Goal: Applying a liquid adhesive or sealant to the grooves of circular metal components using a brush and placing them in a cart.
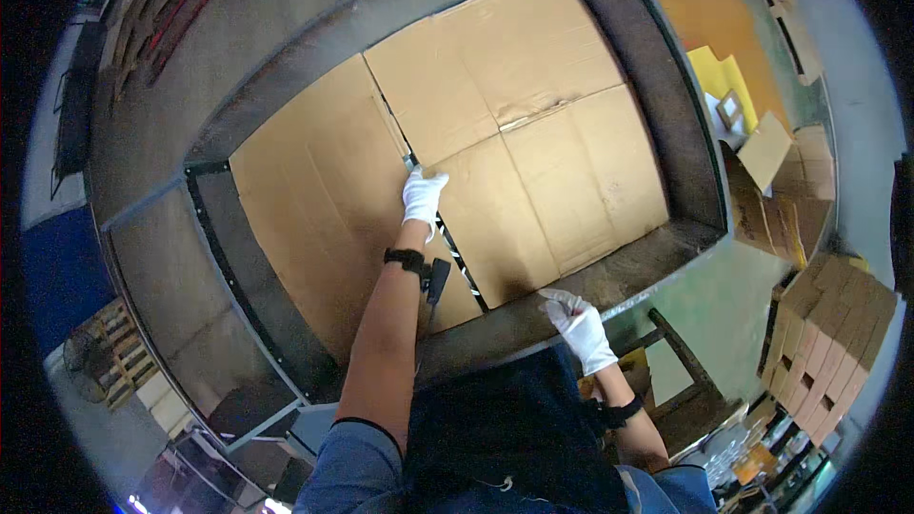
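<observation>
Flat brown cardboard sheets cover the inside of a large dark-walled metal bin [647,257]. A narrow slanting gap separates the left cardboard sheet [305,171] from the creased right cardboard sheet [533,200]; dark and shiny bits show through it. My left hand [424,198], in a white glove, is closed at this gap, with the thumb over the right sheet's edge and the other fingertips partly hidden. At the bin's near rim, my right hand [579,328], also gloved in white, has its fingers loosely extended and holds nothing visible.
A second dark compartment [190,276] adjoins the bin on the left. To the right stand a stack of brown cartons [828,343] and an open cardboard box [800,190]. A dark frame [695,362] is beside my right forearm. A wooden pallet [124,352] lies far left.
</observation>
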Motion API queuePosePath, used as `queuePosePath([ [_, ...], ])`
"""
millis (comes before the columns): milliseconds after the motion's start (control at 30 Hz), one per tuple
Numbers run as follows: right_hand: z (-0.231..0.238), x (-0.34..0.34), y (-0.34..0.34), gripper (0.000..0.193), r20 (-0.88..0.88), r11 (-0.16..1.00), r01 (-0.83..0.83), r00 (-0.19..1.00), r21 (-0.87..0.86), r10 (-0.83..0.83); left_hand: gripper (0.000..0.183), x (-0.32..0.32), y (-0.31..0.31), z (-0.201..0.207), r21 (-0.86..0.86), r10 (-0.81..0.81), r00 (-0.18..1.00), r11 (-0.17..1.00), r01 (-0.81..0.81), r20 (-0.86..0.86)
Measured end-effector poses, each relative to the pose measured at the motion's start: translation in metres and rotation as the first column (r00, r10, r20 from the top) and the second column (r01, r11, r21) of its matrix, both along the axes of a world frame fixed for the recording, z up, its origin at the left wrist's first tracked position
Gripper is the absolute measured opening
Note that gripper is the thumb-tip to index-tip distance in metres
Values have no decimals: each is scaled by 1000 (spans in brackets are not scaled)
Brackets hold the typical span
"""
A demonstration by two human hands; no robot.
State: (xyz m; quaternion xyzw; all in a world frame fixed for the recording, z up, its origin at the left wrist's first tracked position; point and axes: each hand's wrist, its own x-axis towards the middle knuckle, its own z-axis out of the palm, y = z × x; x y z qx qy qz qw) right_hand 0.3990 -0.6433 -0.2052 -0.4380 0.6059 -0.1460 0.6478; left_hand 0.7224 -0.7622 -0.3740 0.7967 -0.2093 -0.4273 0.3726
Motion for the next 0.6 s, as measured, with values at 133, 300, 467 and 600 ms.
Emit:
queuePosePath([
  [133,-23,-34,-20,21,-47,998,56,997,-4,-56,61,-13,-20,-6,26,161,852,985,-171,-499],
  [300,-38,-15,-42,21,35,998,47,998,42,-49,58,2,7,17,-152,106,893,970,-189,-436],
  [467,-39,-13,-52,23,39,999,19,999,44,-20,45,33,25,93,-192,113,895,958,-213,-431],
  [600,-37,3,-55,22,-102,998,-64,993,-16,62,51,121,83,144,-43,215,920,969,-241,-329],
])
